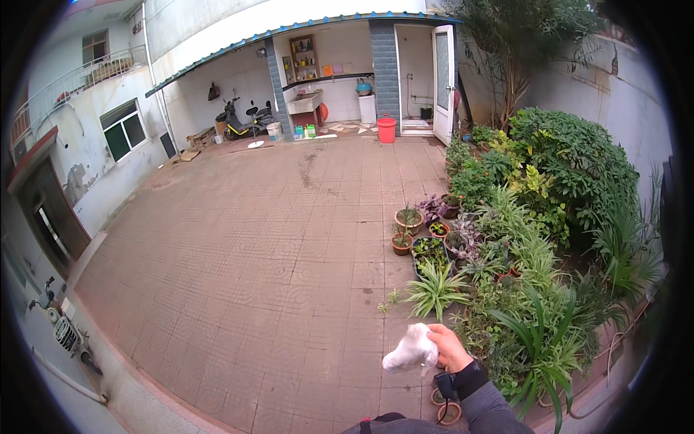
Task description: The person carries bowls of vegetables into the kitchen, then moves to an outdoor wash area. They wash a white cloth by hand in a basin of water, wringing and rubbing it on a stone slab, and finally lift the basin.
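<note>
My right hand [449,347] comes in from the lower right in a grey sleeve with a dark cuff. Its fingers and thumb pinch a crumpled white bundle [409,350], which looks like thin cloth or plastic; which of the two, I cannot tell. The bundle hangs over the paving, left of the hand. A small black device with a cable [445,385] is by the wrist. Small terracotta pots [449,413] stand on the ground below the forearm. My left hand is out of view.
Potted plants [436,290] and dense shrubs [574,163] line the right side. Across the paved courtyard [244,260] stand a red bucket [386,130], an open white door [443,81], a sink [304,103] and a scooter [236,122]. A bicycle-like vehicle [70,333] stands at the lower left.
</note>
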Tool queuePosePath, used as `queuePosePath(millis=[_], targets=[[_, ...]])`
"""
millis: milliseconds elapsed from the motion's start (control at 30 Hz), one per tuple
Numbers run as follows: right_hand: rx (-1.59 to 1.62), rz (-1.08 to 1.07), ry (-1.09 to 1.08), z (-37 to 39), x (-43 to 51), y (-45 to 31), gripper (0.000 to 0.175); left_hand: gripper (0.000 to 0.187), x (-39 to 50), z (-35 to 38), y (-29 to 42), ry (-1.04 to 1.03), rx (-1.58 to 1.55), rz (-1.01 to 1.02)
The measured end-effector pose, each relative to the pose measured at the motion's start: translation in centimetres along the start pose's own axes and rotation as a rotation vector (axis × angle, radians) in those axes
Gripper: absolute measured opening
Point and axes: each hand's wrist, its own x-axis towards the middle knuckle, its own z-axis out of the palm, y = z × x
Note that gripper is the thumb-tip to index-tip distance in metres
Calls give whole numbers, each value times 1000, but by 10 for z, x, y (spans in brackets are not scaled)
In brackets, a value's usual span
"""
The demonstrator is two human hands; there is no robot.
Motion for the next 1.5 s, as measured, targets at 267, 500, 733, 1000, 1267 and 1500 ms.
queuePosePath(millis=[267, 500, 733, 1000, 1267, 1500], targets=[[69, -43, 91, 23, 299, -94, 24, 13, 192, 39, 498, -99, -861, 368], [136, -26, 68, 103, 577, -185, 28, 42, 286, 69, 640, -172, -391, 289], [50, -61, -38, 183, 850, -269, 26, 32, 402, 98, 774, -122, 14, -89], [113, -103, 102, 242, 1121, -387, 24, 25, 590, 145, 1224, -121, -498, -160], [159, -167, 226, 261, 1457, -466, 25, 19, 629, 239, 1762, -636, -616, 528], [442, -173, 202, 381, 1775, -604, 20, 37, 578, 288, 2074, -1280, -217, 860]])
